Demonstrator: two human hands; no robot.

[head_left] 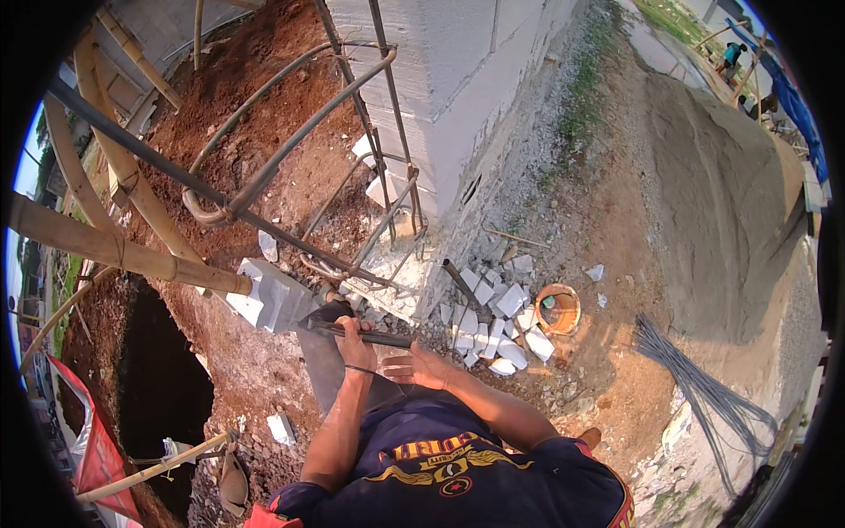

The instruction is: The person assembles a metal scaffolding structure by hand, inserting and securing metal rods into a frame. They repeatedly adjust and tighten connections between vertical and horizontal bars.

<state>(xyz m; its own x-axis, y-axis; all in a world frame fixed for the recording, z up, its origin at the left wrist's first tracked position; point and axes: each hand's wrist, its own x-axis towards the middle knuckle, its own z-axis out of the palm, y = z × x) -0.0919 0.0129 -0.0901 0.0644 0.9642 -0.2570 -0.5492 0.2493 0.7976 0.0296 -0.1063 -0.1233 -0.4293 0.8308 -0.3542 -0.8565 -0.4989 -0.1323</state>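
My left hand (355, 346) is closed round a dark, flat bar-like tool (385, 337) held crosswise in front of my body. What kind of tool it is cannot be made out. By the bar's right end is my right hand (421, 367), its fingers stretched out to the left and slightly apart, not wrapped round anything. Ahead of my left hand a large white block (268, 297) sits on the ground at the edge of the dug area. A heap of broken white block pieces (493, 321) lies to the right of my hands.
A bent steel rebar frame (290, 163) stands against a white block wall (480, 62). Bamboo poles (132, 246) cross the left side above a deep pit (163, 378). An orange bucket (558, 308), a rebar bundle (695, 378) and a sand pile (722, 202) are on the right.
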